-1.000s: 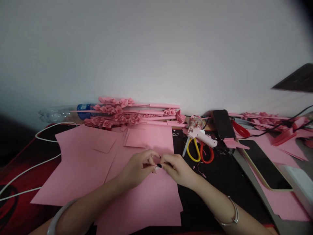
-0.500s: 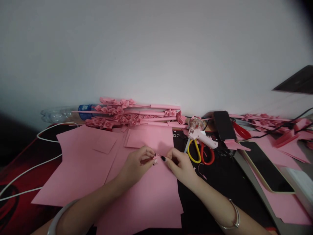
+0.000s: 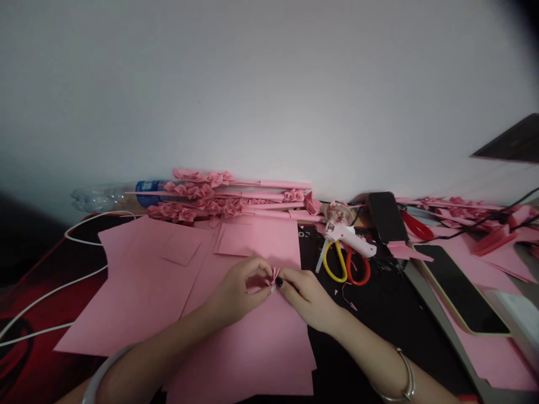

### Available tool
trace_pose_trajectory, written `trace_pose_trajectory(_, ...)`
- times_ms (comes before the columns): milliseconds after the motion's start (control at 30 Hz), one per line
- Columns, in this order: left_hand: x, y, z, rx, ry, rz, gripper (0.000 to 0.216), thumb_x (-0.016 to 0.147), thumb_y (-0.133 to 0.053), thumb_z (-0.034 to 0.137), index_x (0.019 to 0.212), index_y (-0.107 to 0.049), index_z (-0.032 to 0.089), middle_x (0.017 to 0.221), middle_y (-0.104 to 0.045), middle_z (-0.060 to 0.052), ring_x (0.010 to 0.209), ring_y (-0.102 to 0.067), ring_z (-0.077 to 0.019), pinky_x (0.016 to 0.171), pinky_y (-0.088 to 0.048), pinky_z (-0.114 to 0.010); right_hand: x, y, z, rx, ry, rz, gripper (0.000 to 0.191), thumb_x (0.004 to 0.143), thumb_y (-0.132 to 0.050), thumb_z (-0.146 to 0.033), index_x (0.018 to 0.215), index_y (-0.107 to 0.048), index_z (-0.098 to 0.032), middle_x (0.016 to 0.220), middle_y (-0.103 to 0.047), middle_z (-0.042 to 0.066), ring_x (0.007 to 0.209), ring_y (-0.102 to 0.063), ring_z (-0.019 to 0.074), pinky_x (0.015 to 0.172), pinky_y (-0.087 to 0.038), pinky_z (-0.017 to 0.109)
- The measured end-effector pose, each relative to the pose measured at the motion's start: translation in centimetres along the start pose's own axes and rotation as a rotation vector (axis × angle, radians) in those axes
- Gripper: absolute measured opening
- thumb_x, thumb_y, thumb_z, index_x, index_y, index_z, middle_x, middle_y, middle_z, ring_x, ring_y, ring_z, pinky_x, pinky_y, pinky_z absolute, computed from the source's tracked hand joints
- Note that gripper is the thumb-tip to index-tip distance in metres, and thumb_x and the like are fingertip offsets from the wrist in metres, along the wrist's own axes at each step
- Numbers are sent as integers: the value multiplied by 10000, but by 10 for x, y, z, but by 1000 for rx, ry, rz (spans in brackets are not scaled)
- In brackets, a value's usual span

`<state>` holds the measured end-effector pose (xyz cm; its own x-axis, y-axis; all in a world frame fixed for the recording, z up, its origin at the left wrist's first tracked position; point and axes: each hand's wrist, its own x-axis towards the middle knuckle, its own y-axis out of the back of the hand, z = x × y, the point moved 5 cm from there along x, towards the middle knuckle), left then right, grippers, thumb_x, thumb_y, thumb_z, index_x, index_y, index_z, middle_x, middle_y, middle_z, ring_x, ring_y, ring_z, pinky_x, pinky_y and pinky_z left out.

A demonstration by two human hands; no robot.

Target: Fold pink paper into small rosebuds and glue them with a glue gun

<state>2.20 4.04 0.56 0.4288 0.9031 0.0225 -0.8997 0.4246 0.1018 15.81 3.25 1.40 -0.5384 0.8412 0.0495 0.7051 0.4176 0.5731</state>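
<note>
Between my fingertips is a small folded piece of pink paper, its narrow tips pointing up. My left hand pinches it from the left side. From the right, thumb and forefinger of my right hand close on the same piece. Fingers cover much of it, so its full shape is hidden. Both hands are just over large pink paper sheets. Small pink paper squares lie a little beyond my left hand.
Pink paper flower stems lie along the wall beside a plastic bottle. Right of my hands are a glue gun, scissors with yellow and red handles, and two phones. A white cable runs at left.
My hands have drawn closer together around the folded paper. The piece has turned from lying nearly flat to standing with its tips up.
</note>
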Motion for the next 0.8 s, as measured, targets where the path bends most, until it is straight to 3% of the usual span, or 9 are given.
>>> trace_pose_trajectory(167,1,1,11,55,-79,-19,91,753,-575,96,764,-566,185,821,-544,-8,791,-572,-161,755,-512,-269,0,1,-3,19,10,-30,194,846,-387,-71,793,-537,-182,649,-463,-31,570,-426,113,555,-331,228)
trace_pose_trajectory(800,0,1,10,70,-108,-37,84,783,-548,107,798,-574,186,838,-561,-27,814,-578,-162,777,-509,-292,1,0,-2,16,33,-10,196,810,-379,-47,708,-463,-193,600,-412,-45,526,-390,100,514,-309,212)
